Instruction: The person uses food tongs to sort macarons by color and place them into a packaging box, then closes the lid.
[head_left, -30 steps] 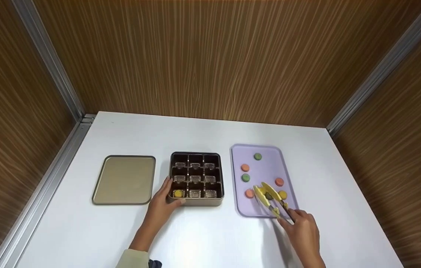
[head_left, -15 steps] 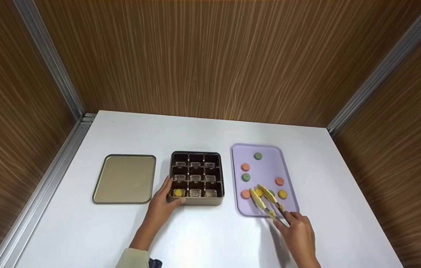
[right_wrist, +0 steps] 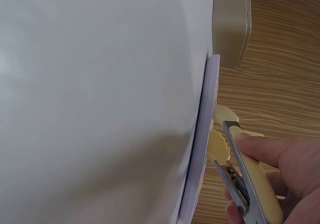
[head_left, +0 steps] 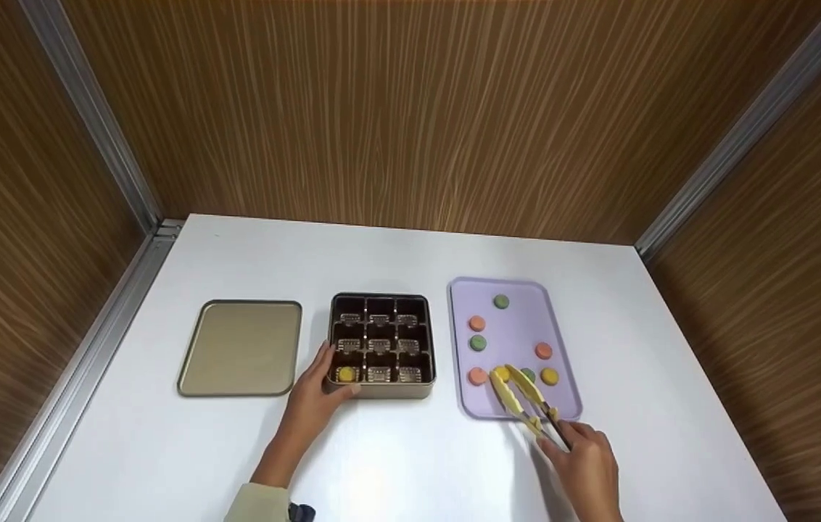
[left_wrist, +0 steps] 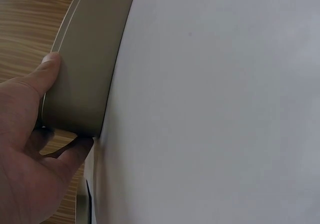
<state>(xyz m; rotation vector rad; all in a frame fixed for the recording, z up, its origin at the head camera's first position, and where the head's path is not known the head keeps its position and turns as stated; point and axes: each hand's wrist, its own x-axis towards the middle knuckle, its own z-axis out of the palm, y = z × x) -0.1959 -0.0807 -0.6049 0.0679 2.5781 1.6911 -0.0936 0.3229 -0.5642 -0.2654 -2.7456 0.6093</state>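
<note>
My left hand (head_left: 309,402) grips the front left corner of a bronze square tin (head_left: 396,391), thumb (left_wrist: 47,73) on its front wall and fingers around the side. Inside is a dark insert of compartments; the front left one holds a yellow macaron (head_left: 346,374). With my right hand (head_left: 588,464) I hold yellow-tipped tongs (head_left: 506,395) over the front part of a lilac tray (head_left: 516,330). The spread tong tips stand either side of another yellow macaron (head_left: 502,373); contact is too small to tell. A green macaron (head_left: 528,375) is partly hidden by the tongs.
Several more macarons lie on the tray, such as an orange-pink one (head_left: 478,376) left of the tongs and a yellow one (head_left: 550,376) to their right. A flat bronze lid (head_left: 240,348) lies left of the tin. Wood-grain panels (head_left: 410,116) surround the white table (head_left: 389,464).
The tongs have shifted left from over the green macaron, so their tips now flank the yellow one. The front pink macaron has slid slightly left. My left hand has stayed on the tin.
</note>
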